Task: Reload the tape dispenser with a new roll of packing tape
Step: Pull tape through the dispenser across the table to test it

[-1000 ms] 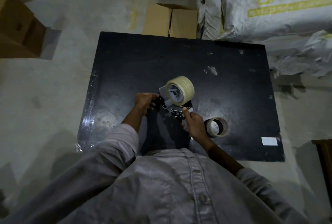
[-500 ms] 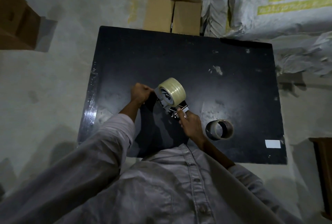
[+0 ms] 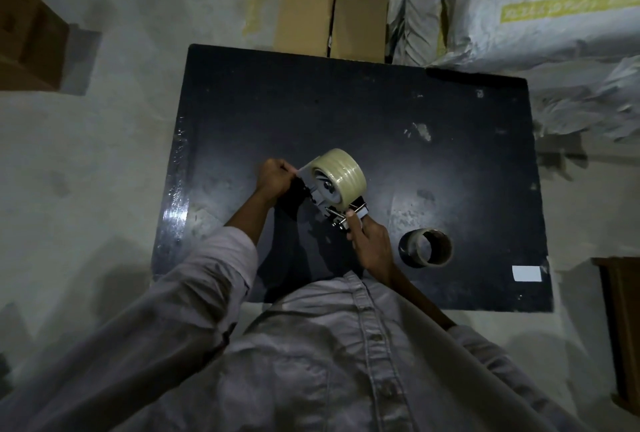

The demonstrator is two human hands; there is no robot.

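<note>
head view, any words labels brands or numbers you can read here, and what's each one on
No text here can be read.
Yellow print on the white sack: a band and a block of lettering, too blurred to read.
White label on the black table: looks blank.
Cardboard box, tape roll, tape dispenser: no print visible.

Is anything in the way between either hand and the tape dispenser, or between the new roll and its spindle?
Nothing visible. The new tape roll already sits on the tape dispenser; the left hand grips its handle, and the right hand holds its metal front end. The near-empty roll lies apart on the black table.
</note>
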